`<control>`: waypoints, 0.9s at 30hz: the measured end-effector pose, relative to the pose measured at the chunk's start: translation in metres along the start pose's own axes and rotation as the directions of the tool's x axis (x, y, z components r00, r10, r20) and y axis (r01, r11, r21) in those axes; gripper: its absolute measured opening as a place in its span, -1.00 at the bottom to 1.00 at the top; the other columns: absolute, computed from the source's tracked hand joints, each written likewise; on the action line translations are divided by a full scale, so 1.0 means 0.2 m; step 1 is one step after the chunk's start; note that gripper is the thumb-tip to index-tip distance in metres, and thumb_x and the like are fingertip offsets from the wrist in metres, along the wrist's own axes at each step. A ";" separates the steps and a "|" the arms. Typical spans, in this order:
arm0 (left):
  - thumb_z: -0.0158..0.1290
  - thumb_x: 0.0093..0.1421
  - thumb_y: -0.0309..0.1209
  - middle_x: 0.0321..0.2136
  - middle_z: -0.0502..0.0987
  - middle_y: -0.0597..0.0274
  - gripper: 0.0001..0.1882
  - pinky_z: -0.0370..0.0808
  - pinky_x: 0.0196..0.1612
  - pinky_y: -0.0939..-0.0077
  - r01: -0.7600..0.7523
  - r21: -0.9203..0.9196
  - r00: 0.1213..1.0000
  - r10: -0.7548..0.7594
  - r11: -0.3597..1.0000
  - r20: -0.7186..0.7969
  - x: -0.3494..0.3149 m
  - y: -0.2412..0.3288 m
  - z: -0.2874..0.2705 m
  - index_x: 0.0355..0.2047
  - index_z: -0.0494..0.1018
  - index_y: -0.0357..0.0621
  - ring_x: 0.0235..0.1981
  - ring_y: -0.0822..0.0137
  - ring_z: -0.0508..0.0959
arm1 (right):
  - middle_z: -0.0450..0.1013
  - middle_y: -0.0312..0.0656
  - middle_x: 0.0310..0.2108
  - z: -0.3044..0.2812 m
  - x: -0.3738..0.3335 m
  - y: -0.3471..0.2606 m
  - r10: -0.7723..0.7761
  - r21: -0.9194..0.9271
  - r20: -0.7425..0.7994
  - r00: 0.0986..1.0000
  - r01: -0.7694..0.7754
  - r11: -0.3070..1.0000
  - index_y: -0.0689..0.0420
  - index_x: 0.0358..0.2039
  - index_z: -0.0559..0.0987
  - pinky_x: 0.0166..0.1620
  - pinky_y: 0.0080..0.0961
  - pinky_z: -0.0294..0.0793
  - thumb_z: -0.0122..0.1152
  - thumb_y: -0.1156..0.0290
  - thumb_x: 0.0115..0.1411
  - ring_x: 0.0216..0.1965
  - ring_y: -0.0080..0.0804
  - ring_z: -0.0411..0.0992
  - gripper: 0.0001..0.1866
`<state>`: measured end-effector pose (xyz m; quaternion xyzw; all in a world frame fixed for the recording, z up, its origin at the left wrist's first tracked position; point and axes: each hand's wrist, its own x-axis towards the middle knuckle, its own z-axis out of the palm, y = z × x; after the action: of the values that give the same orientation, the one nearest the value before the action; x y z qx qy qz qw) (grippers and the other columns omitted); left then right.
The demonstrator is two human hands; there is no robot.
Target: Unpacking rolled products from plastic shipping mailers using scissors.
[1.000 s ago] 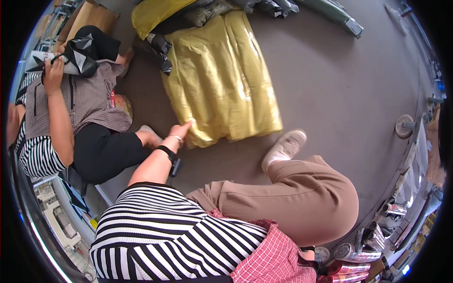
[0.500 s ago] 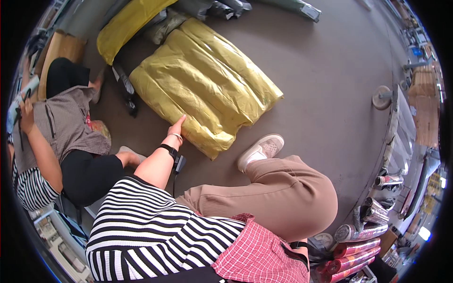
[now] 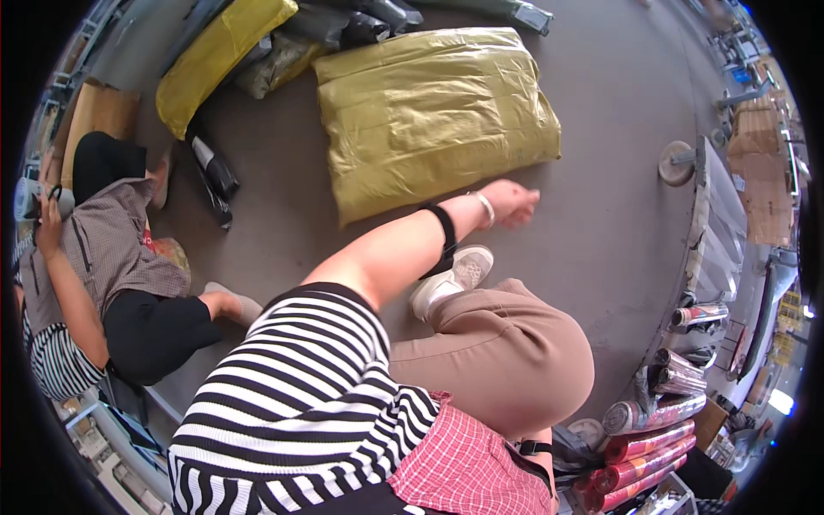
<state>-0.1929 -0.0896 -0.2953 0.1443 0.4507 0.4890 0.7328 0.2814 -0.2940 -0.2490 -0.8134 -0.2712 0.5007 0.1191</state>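
A large, flat parcel wrapped in shiny yellow plastic (image 3: 438, 112) lies on the floor ahead of me. My left hand (image 3: 513, 204) is in the air just beyond the parcel's near edge, towards its right corner, and looks apart from it. The fingers are blurred by motion, and nothing shows in them. A pale bracelet and a black band are on that arm, which reaches across in front of my shoe (image 3: 472, 266). My right hand is out of sight; only a bit of arm with a black strap shows beside my thigh.
A long yellow package (image 3: 219, 64) and dark wrapped bundles (image 3: 215, 176) lie at the far left. A co-worker (image 3: 112, 240) sits at the left, holding a roll. Red wrapped rolls (image 3: 644, 472) are stacked at the lower right, near a wheeled cart (image 3: 678, 163).
The yellow parcel has turned counterclockwise, shifted right and now lies flatter. My left hand has let go of its near left edge and swung right.
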 end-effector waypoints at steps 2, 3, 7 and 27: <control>0.09 0.19 -0.08 -0.27 0.58 0.11 -0.55 0.54 -0.14 0.40 -0.044 0.533 0.996 -0.001 0.845 0.085 -0.12 -0.02 -0.08 -0.10 0.52 -0.18 -0.22 0.30 0.57 | 0.49 -0.22 -0.52 0.03 0.01 -0.02 -0.007 0.020 0.020 1.000 0.006 1.000 0.32 -0.34 0.54 -0.57 -0.59 0.38 0.21 0.36 0.12 -0.60 -0.49 0.44 -0.76; 0.08 0.18 -0.08 -0.34 0.61 0.16 -0.60 0.54 -0.15 0.43 -0.154 0.686 0.988 0.100 0.711 0.118 -0.22 -0.05 -0.20 -0.18 0.58 -0.15 -0.26 0.33 0.59 | 0.49 -0.22 -0.52 0.05 0.01 -0.04 -0.013 0.027 0.033 0.999 0.012 1.000 0.32 -0.34 0.54 -0.57 -0.59 0.38 0.21 0.36 0.12 -0.60 -0.49 0.44 -0.76; 0.12 0.06 -0.24 -0.16 0.56 -0.10 -0.53 0.45 0.04 0.36 0.082 0.876 0.711 0.588 0.476 -0.386 -0.63 -0.14 -0.84 -0.07 0.48 -0.28 -0.07 0.09 0.55 | 0.49 -0.22 -0.52 0.14 0.03 -0.11 -0.039 0.053 0.071 0.997 0.035 0.998 0.32 -0.34 0.54 -0.56 -0.59 0.38 0.21 0.36 0.12 -0.59 -0.50 0.44 -0.76; 0.07 -0.06 0.39 0.17 0.32 0.08 0.01 0.21 0.15 -0.22 0.268 -0.294 0.707 -0.395 0.917 -0.586 -0.63 -0.33 -1.14 0.27 0.14 0.05 0.18 0.04 0.30 | 0.42 -0.35 -0.60 0.41 0.31 -0.32 0.059 -0.265 0.245 0.968 0.008 0.964 0.18 -0.48 0.48 -0.59 -0.63 0.29 0.18 0.35 0.09 -0.62 -0.60 0.35 -0.83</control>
<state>-0.3517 -0.2811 -0.3985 -0.1825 0.6416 0.4082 0.6232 0.2097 -0.2122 -0.3040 -0.7556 -0.3379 0.5602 -0.0320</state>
